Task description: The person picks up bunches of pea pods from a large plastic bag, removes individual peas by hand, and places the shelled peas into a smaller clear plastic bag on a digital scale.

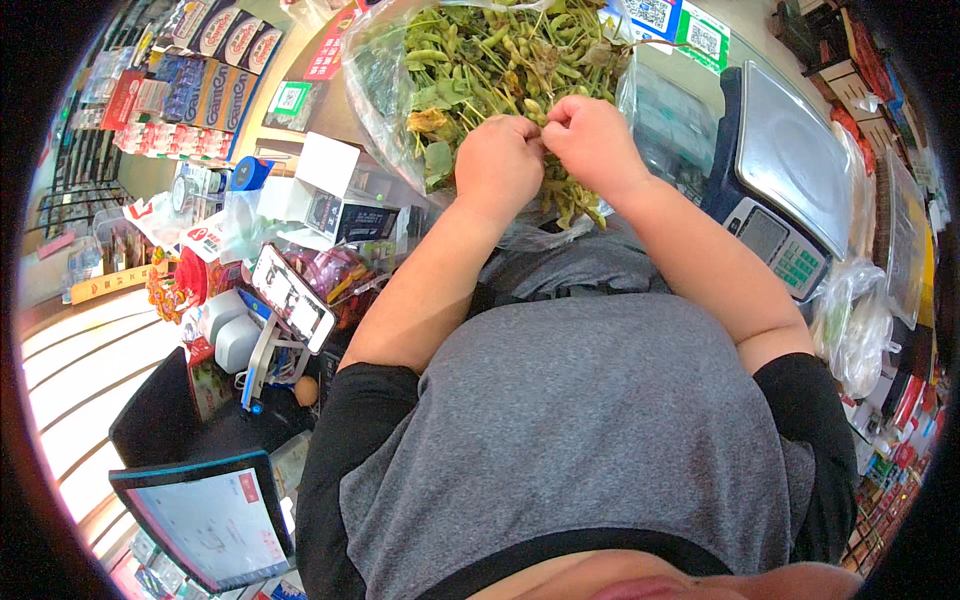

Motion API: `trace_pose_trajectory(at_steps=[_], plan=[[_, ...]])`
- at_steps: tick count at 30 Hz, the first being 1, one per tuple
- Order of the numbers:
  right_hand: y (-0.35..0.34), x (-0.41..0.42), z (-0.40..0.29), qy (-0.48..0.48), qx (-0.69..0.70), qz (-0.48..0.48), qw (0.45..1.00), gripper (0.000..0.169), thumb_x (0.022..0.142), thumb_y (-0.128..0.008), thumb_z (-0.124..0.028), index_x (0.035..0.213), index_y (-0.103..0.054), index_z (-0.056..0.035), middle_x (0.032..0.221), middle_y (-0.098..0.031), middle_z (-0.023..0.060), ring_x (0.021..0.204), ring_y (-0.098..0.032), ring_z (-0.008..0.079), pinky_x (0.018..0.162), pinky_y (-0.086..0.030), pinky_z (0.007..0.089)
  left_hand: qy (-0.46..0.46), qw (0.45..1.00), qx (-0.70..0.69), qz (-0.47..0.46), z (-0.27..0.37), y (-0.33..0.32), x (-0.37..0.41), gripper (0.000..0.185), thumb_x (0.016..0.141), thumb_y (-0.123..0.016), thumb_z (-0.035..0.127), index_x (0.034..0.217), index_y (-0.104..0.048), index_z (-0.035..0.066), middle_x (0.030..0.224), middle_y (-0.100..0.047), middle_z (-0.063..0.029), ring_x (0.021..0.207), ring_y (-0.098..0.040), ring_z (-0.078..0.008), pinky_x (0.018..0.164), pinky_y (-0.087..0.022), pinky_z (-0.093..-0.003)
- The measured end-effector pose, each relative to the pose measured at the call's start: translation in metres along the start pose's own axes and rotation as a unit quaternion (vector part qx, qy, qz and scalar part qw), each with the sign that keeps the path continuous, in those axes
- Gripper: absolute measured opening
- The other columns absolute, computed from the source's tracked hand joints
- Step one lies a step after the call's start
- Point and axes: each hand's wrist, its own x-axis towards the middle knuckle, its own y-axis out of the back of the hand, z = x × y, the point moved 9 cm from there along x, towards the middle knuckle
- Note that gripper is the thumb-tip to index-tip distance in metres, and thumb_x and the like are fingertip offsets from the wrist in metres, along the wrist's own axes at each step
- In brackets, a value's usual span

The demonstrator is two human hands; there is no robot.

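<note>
A clear plastic bag (pixel 375 97) lies open at the top middle, filled with green soybean pods on leafy stems (pixel 480 67). My left hand (pixel 501 161) and my right hand (pixel 591 142) meet over the near part of the heap, their fingertips almost touching. Both have curled fingers pinching at the pods or a stem; the small piece between them is mostly hidden by the fingers. Some yellow-green pods (pixel 574 202) hang below my hands at the bag's near edge. A yellowed leaf (pixel 426 120) rests at the heap's left side.
Right of the bag stands a weighing scale with a metal pan (pixel 795 150); a plastic bag (pixel 855 322) lies beyond it. To the left are an open white box (pixel 326 165), a phone on a stand (pixel 292 300), an egg (pixel 306 391) and a monitor (pixel 210 525). Battery packs (pixel 202 90) are at upper left.
</note>
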Motion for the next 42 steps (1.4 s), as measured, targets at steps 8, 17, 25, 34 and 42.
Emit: trace_pose_trajectory(at_steps=[8,17,25,34,42], plan=[[-0.01,0.006,0.023,-0.054,0.098,-0.005,0.994,0.018,0.072,-0.06,-0.015,0.077,-0.067,0.0007,0.069,-0.065,0.0169,0.063,-0.063,0.0277,0.062,-0.05,0.0377,0.0,0.999,-0.038,0.017,0.001,-0.002,-0.001,0.011,0.076,-0.063,0.015,0.078,-0.069,0.005,0.083,-0.064,-0.0172,0.08,-0.062,-0.0359,0.071,-0.05,-0.0432],[-0.019,0.003,0.045,-0.142,0.259,-0.029,0.955,0.011,0.076,-0.062,-0.013,0.075,-0.065,-0.0017,0.061,-0.058,0.0032,0.054,-0.049,0.0115,0.048,-0.039,0.031,0.18,0.931,-0.31,-0.067,-0.028,-0.024,-0.003,0.014,0.084,-0.065,0.011,0.081,-0.068,-0.002,0.074,-0.064,-0.0059,0.067,-0.053,-0.01,0.06,-0.043,-0.027],[-0.018,0.003,0.043,-0.125,0.258,-0.014,0.958,0.012,0.076,-0.062,-0.013,0.074,-0.064,-0.0014,0.063,-0.06,0.0034,0.056,-0.051,0.0116,0.052,-0.042,0.0297,0.242,0.858,-0.443,-0.093,-0.036,-0.041,-0.008,0.017,0.09,-0.057,0.016,0.099,-0.064,0.004,0.064,-0.05,0.0052,0.05,-0.038,-0.0064,0.045,-0.031,-0.0235],[-0.008,0.001,0.014,-0.029,0.128,-0.04,0.991,0.018,0.074,-0.061,-0.016,0.079,-0.068,0.0,0.07,-0.065,0.0135,0.063,-0.061,0.019,0.062,-0.049,0.0327,0.208,0.841,-0.479,-0.141,-0.03,-0.04,-0.004,0.021,0.093,-0.056,0.019,0.08,-0.058,0.004,0.065,-0.052,0.002,0.055,-0.045,-0.0067,0.049,-0.037,-0.0225],[-0.026,-0.002,0.03,-0.133,0.335,-0.066,0.93,0.008,0.079,-0.059,-0.009,0.076,-0.063,-0.0036,0.064,-0.055,-0.001,0.055,-0.046,0.0076,0.049,-0.036,0.0243,0.202,0.827,-0.507,-0.136,-0.033,-0.043,-0.003,0.018,0.094,-0.054,0.019,0.082,-0.058,0.007,0.065,-0.05,0.0035,0.052,-0.041,-0.006,0.047,-0.033,-0.0211]])
